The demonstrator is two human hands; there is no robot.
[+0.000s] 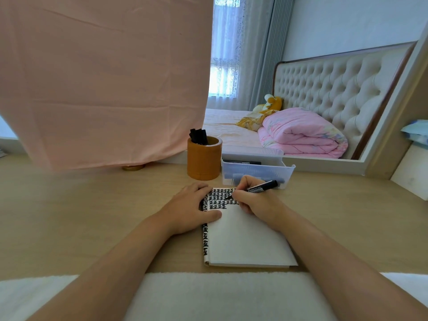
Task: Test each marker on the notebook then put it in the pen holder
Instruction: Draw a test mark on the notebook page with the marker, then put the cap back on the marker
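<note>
Gripping marker in right hand, tip on notebook among top rows of marks; left hand flat, pinning page. Risk of smearing wet ink with palm, or knocking pen holder just behind.

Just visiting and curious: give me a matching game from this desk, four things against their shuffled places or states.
Things:
1 marker
2 pen holder
3 plastic bin
4 left hand

Places or states:
A rests on the notebook's left edge
B gripped by the right hand, tip on the page
C translucent, right of the pen holder
D orange-brown, black markers standing inside

Pairs: 1-B, 2-D, 3-C, 4-A
</note>
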